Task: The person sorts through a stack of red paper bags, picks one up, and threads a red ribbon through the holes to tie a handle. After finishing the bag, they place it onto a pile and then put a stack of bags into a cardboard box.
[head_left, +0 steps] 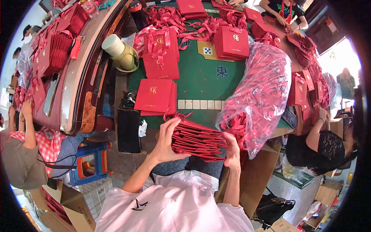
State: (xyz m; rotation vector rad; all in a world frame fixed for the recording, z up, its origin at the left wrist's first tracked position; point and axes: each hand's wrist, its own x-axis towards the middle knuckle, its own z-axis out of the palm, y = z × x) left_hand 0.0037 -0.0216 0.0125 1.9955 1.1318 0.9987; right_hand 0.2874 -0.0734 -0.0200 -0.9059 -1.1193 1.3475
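Note:
Between my two hands, a thick stack of red paper gift bags (pixel 199 141) is held above my lap at the table's near edge. My left hand (pixel 166 143) grips the stack's left end, thumb below and fingers over the top. My right hand (pixel 232 149) presses on its right end with the fingers upright along the side. Red ribbon shows at the stack's upper left. Just beyond lies a flat pile of red bags (pixel 154 96) with gold lettering. To the right, a clear plastic sack (pixel 262 89) full of red ribbons leans over the table.
The green mahjong table (pixel 197 85) carries a row of white tiles (pixel 201 104) and more bag stacks (pixel 232 42). A beige bottle (pixel 114 46) stands in a holder at left, above a black phone (pixel 128 131). Other people work on both sides. A cardboard box (pixel 251 174) sits by my right arm.

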